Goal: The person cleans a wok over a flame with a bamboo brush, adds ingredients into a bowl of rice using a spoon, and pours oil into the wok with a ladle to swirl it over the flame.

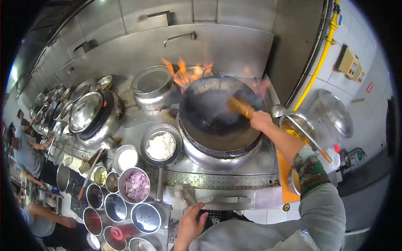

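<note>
My right hand (260,120) is closed around a bamboo wok brush (239,107); the bristle end is blurred and lies over the inside of a large dark wok (226,142). The wok sits tilted on a round steel burner ring (201,157), and a dark film of liquid shows at its bottom. My left hand (191,226) hangs low by the counter's front edge, its thumb and fingers apart, holding nothing. A folded cloth (183,196) lies on the edge near it.
Flames (184,75) rise behind the wok. A handled strainer (161,146) holds white food; a bowl of chopped purple onion (136,185) stands among several metal pots. At right, a ladle (307,138) rests across an oil pot (293,125). Other people (31,150) stand at far left.
</note>
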Tool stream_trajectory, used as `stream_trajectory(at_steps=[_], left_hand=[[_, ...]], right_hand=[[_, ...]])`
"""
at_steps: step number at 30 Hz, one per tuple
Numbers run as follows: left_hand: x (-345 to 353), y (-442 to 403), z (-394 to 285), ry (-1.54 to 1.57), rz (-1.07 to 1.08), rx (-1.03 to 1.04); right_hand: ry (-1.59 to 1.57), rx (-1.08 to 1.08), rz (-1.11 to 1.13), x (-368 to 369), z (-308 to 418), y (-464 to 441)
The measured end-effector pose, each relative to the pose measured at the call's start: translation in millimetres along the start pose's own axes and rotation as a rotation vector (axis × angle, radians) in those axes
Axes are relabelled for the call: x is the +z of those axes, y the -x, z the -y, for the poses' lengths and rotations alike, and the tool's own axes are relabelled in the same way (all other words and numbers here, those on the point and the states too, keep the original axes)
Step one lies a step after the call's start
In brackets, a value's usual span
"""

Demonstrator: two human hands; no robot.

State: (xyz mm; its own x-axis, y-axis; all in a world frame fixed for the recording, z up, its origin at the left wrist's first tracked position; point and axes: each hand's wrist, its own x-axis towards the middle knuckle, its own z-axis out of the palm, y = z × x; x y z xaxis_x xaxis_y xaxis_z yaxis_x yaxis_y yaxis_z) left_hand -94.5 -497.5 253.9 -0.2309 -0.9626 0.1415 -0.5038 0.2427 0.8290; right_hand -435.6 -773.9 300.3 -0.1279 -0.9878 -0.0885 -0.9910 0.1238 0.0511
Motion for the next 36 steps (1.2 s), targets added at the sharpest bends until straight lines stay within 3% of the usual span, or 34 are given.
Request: stream_trajectory(at_steps=[1, 3, 5, 7, 9, 11, 13, 14, 16, 17, 19, 20, 21, 22, 23, 25, 27, 28, 30, 31, 32, 33, 36], left_hand=[[-1, 2, -3, -0.025, -0.032, -0.010], [-1, -3, -16, -0.032, -0.061, -0.023], [1, -6, -23, -0.055, -0.044, -0.014], [-8, 14, -20, -0.048, -0.047, -0.092], [-18, 40, -19, -0.038, -0.077, -0.167], [-30, 68, -24, -0.149, -0.173, -0.330], [-38, 73, -14, -0.207, -0.241, -0.297], [-34, 78, -11, -0.251, -0.269, -0.261], [-30, 43, -34, -0.156, -0.228, -0.257], [-25, 30, -39, -0.143, -0.224, -0.154], [-22, 30, -46, -0.217, -0.212, -0.033], [-23, 42, -45, -0.167, -0.204, -0.055], [-22, 60, -44, -0.110, -0.232, -0.128], [-22, 84, -40, -0.125, -0.271, -0.209], [-22, 102, -36, -0.135, -0.293, -0.268], [-17, 105, -44, -0.169, -0.350, -0.296], [-12, 83, -46, -0.183, -0.340, -0.174], [-14, 69, -54, -0.186, -0.325, -0.109], [-8, 67, -61, -0.175, -0.310, -0.050], [-7, 77, -60, -0.160, -0.332, -0.096], [-11, 89, -58, -0.156, -0.358, -0.141], [-11, 110, -59, -0.224, -0.437, -0.210], [-11, 154, -55, -0.204, -0.513, -0.467]], right_hand=[[-0.023, 0.013, -0.177, 23, -5, -20], [-0.125, 0.031, 0.054, 28, 30, -27], [-0.345, -0.083, 0.055, 43, 62, -8], [-0.498, -0.496, 0.123, 67, 44, -10], [-0.417, -0.448, 0.487, 14, 10, 3], [-0.174, -0.635, 0.271, 5, -33, -15], [0.036, -0.541, 0.228, -11, -28, -22], [0.048, -0.588, 0.240, -10, -10, -25], [-0.127, -0.402, 0.094, 1, 41, -19], [-0.171, -0.427, 0.050, 2, 54, -19], [-0.165, -0.620, 0.072, -11, 58, -15], [-0.363, -0.757, 0.158, -23, 51, -1], [-0.226, -0.967, 0.181, -2, 15, -32], [-0.629, -0.845, 0.406, 38, -21, -66], [-0.117, -1.005, 0.279, -20, -11, -19], [-0.162, -0.912, 0.213, 6, -30, -53], [-0.314, -0.849, 0.072, 20, 15, -68], [-0.372, -0.713, 0.062, 17, 38, -68], [-0.364, -0.739, 0.093, 1, 44, -50], [-0.373, -0.755, 0.113, -4, 43, -45], [-0.226, -0.911, 0.075, 31, 2, -98], [-0.177, -0.913, 0.302, -6, 4, -59], [-0.204, -0.896, 0.257, 5, -24, -67]])
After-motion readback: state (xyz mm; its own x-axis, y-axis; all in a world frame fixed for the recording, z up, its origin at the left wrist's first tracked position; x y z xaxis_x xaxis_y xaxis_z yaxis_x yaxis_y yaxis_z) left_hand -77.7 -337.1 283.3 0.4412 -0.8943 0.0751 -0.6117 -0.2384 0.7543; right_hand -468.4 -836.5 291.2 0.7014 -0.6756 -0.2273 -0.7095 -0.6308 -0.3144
